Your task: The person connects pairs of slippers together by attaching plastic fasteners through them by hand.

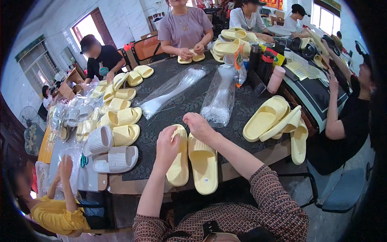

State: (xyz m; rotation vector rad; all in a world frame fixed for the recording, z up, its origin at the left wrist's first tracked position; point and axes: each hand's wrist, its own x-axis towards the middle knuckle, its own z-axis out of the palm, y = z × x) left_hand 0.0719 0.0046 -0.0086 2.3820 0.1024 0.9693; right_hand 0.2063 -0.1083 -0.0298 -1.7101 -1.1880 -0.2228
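Both hands are working on a pair of pale yellow slide sandals [193, 161] lying side by side, soles up, at the near edge of the dark patterned table [161, 121]. Left hand [167, 147] is closing over the strap end of the left sandal; right hand [198, 126] is resting fingers-curled on the strap end of the right one, though whether it's pinching something small is hard to tell at this angle. Hands are sitting close but not touching each other.

Progress, judging by the piles: yellow and white slides [117, 129] are stacking up to the left, another loose heap of yellow slides [278, 121] is waiting on the right, so plenty looks left to handle. Clear plastic bags [219, 101] are lying just beyond the pair, and a second bundle of bags [169, 90] further left. Bottles and a pink cup [275, 79] are standing behind them. Other people are sitting around the table handling more sandals. Nothing is blocking the pair itself.
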